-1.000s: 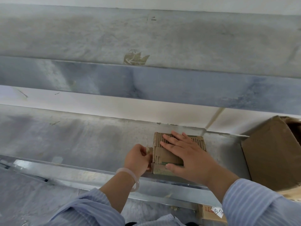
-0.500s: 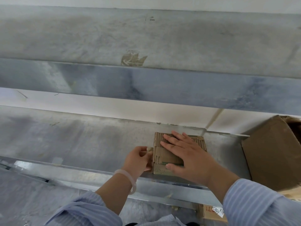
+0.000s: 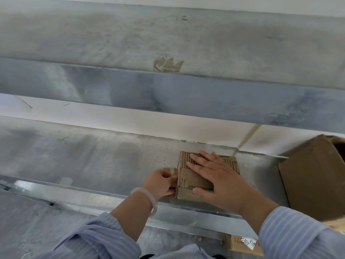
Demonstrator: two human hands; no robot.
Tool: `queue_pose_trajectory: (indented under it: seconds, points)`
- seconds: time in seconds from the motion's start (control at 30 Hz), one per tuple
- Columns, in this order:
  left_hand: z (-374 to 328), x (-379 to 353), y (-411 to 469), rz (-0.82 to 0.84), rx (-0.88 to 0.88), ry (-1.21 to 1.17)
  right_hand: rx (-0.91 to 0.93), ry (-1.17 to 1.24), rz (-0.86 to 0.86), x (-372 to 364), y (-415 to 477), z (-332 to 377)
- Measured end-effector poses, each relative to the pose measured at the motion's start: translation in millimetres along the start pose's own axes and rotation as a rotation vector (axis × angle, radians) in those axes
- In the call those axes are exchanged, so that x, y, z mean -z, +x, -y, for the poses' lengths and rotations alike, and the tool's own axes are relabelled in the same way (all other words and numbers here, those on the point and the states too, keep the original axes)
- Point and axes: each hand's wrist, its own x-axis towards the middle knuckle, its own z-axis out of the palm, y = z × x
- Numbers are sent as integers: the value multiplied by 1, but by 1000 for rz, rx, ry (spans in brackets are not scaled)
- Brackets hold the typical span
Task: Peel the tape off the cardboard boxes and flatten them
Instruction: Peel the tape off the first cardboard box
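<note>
Box: small cardboard box (image 3: pixel 190 179), pressed flat on the tabletop (image 3: pixel 93 161), near its front edge.
Tape: tape strip (image 3: pixel 172 171) lifted at the box's left side.
Left grip: my left hand (image 3: pixel 160 183) pinches the strip's end.
Right grip: my right hand (image 3: pixel 222 182) lies flat with fingers straight, pinning the box.
Technique: best to pull low, slow and leftward, with my weight on the palm.
Nearby: larger box (image 3: pixel 313 176) to the right.

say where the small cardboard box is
Head view, lower middle: the small cardboard box lies on the metal shelf under the right hand, left hand pinching its tape.
</note>
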Motion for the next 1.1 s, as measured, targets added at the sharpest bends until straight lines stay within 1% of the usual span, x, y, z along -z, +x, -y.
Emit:
queue_pose_trajectory:
  seconds: [0.07,0.17,0.5,0.53,0.6,0.67,0.77,0.93,1.1]
  points:
    - [1,0,4,-30,-44,136,-2,1,-2,0,0,0]
    - [3,0,7,-86,-94,258,-4,6,-4,0,0,0]
    - [13,-7,4,-271,-274,445,-16,1,-15,-2,2,1]
    - [15,-7,4,-290,-298,504,-16,2,-17,-2,2,1]
    - [16,-7,5,-324,-374,697,-15,8,-21,-3,2,1]
    - [17,-7,5,-345,-428,786,-14,9,-23,-3,2,1]
    - [16,-6,7,-356,-421,788,-10,6,-29,-3,2,2]
    - [13,-7,9,-348,-310,569,-7,3,-42,-2,-1,2]
    - [11,-6,6,-292,-300,519,-13,-9,-81,1,-7,-1]
